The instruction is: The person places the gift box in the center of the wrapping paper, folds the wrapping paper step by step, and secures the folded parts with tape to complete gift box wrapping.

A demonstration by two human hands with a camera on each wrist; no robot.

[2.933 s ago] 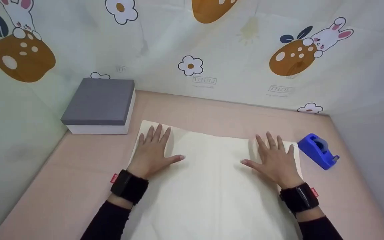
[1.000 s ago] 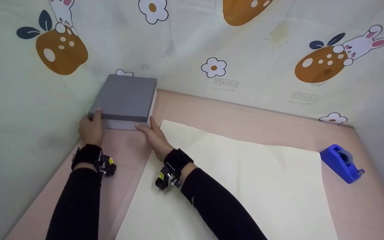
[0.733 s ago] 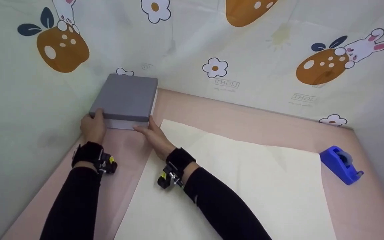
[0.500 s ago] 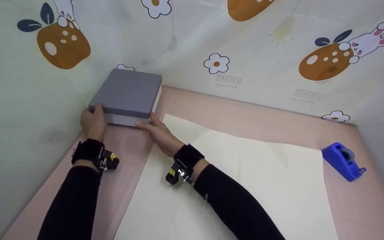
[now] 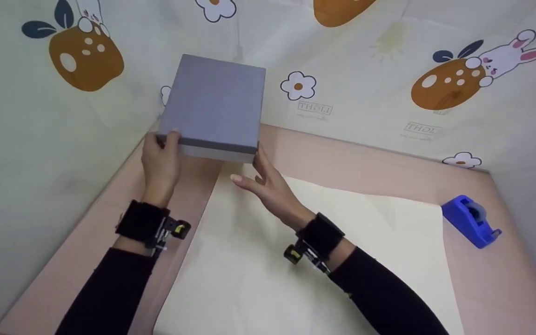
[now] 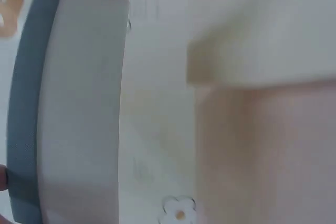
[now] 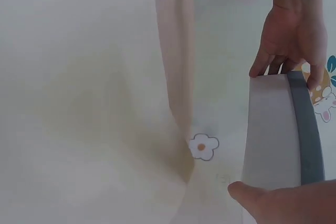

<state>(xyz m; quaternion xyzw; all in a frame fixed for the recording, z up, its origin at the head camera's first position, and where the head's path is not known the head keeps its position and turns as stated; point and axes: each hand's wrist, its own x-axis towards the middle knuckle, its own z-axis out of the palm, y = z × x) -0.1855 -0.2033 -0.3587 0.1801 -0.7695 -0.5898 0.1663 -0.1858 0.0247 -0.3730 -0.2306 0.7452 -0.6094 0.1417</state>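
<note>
A box (image 5: 214, 102) with a grey lid and a white base is up off the table, over the far left corner of a large cream paper sheet (image 5: 249, 279). My left hand (image 5: 161, 165) grips its near left corner, thumb on the lid and fingers at the side and underneath, as the right wrist view shows. My right hand (image 5: 275, 188) holds the near right corner from the side, its thumb sticking out in front of the box. Its far fingers are partly hidden behind the box. In the left wrist view the box's pale side (image 6: 81, 103) stands close.
A blue tape dispenser (image 5: 470, 221) stands at the sheet's right edge. Pink cloth covers the table (image 5: 491, 279) around the sheet. A printed curtain (image 5: 361, 83) with flowers and rabbits closes off the back and sides.
Both hands went from lying flat on the paper to the box. The box has since come up off the table and moved right, and my right thumb has swung away from its front.
</note>
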